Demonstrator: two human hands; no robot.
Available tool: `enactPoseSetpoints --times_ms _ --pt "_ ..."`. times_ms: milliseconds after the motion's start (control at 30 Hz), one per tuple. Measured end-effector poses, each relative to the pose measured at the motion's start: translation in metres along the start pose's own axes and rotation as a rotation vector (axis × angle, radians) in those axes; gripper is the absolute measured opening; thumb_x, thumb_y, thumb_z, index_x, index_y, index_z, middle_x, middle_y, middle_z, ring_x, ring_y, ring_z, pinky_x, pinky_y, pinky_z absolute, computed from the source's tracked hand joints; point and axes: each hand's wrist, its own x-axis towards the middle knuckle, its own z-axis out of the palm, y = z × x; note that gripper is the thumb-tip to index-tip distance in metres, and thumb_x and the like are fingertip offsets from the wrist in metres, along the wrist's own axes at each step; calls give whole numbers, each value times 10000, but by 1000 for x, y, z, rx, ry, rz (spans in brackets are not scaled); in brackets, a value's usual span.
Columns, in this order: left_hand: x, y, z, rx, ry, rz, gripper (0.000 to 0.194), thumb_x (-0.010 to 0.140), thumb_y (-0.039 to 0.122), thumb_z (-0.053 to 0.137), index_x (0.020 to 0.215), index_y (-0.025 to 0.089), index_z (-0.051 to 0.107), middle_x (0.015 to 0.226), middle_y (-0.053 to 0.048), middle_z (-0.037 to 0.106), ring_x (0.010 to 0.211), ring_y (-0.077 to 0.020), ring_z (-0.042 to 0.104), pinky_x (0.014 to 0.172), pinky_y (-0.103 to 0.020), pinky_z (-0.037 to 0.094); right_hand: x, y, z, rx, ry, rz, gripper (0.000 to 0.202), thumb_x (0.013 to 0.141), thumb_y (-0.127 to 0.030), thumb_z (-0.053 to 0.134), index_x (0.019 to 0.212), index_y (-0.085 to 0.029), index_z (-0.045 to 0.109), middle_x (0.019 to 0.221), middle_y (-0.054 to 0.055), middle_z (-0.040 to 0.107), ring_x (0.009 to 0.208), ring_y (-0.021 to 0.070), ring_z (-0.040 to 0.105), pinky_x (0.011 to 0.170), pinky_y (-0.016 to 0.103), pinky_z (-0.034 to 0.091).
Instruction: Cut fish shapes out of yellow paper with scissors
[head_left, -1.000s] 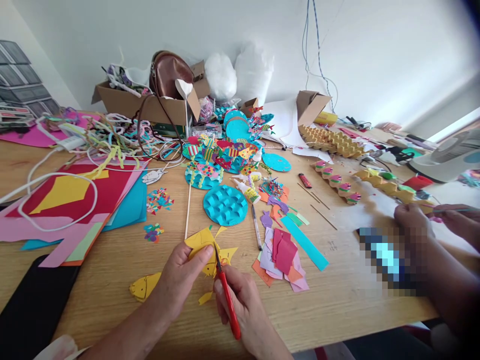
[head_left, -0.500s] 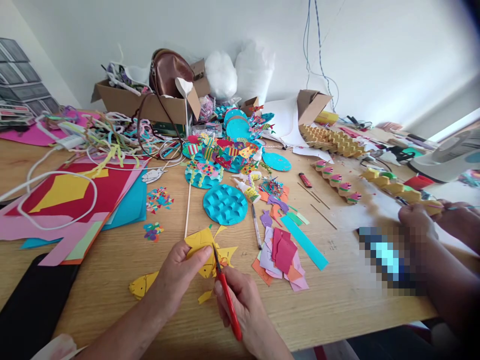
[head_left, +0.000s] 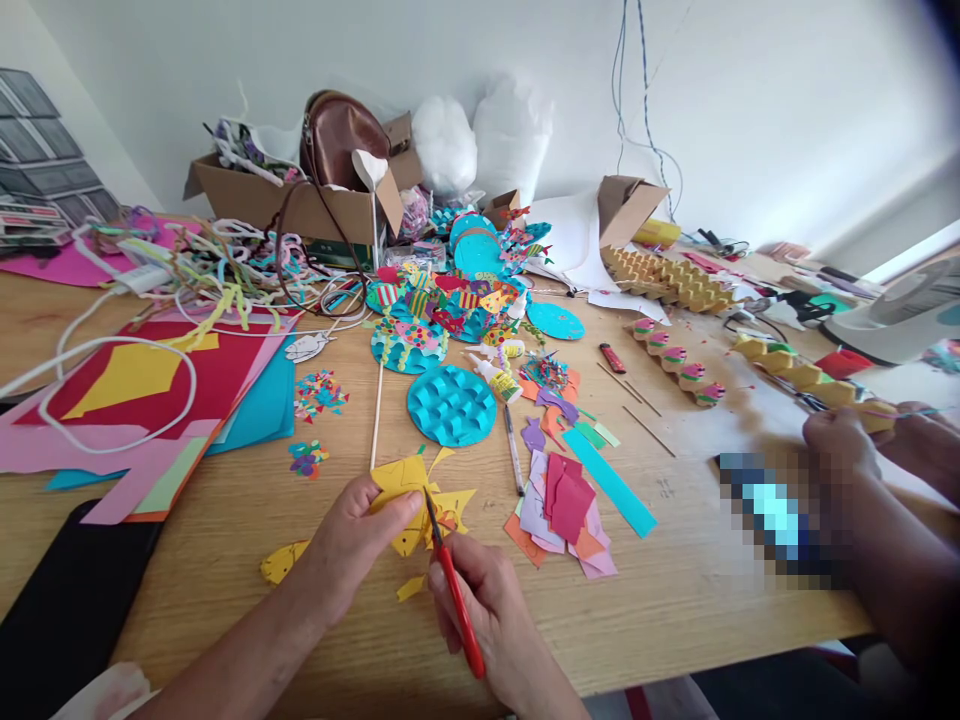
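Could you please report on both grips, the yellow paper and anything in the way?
Left grip pinching yellow paper. Right grip on red-handled scissors, blades at paper's right edge. Yellow scraps near the blades, nothing plainly blocking.

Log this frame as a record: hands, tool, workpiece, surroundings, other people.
left_hand: left hand grips yellow paper
right_hand: right hand holds red-handled scissors
scissors_position: blades at the yellow paper's right edge
near_left_forearm: yellow fish shape, partly hidden
beyond_hands: turquoise disc with raised flaps
right_of_hands: pen, colored paper pieces, turquoise strip
back_of_table: brown bag in cardboard box
other_person: co-worker's hands at far right, at a yellow carton strip
unclear: whether the blades are fully closed
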Motion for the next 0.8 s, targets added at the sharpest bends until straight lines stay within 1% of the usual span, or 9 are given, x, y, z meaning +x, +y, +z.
enactPoseSetpoints --times_ms 200,333,467,567,667,800 --pt "-3 5 3 50 10 10 129 672 278 651 709 183 729 622 15 706 630 -172 613 636 -248 479 0 -3 1 41 -7 13 366 905 -436 433 621 -212 378 520 -52 390 471 95 345 437 212 260" --pt "-3 5 2 34 -20 -38 136 676 292 654 702 177 722 606 12 704 614 -173 615 623 -251 481 0 -1 0 14 6 -1 402 895 -478 437 603 -220 339 507 -56 364 471 96 319 434 217 239" --pt "-1 4 -2 16 -61 -53 128 692 284 655 725 183 726 631 15 716 622 -161 626 642 -241 489 0 2 0 -5 7 -4 423 896 -499 431 598 -221 318 510 -57 353 481 98 309 445 225 230" --pt "1 7 -4 30 -99 -73 133 690 280 657 746 186 733 657 11 729 638 -162 636 649 -236 491 -1 5 -1 -19 -7 -9 416 902 -484 435 602 -219 324 513 -57 354 485 98 308 449 227 225" --pt "1 12 -7 71 -102 -96 149 677 279 654 754 184 739 696 -5 743 693 -185 655 661 -246 492 -2 5 -2 -34 -18 -2 409 908 -469 433 602 -217 332 509 -57 356 477 95 306 444 227 220" --pt "0 17 -10 110 -163 -121 175 685 259 634 792 184 750 776 -23 758 754 -209 671 697 -267 495 -2 5 -4 -73 -33 2 402 903 -453 456 599 -216 342 497 -58 349 472 95 305 435 225 214"
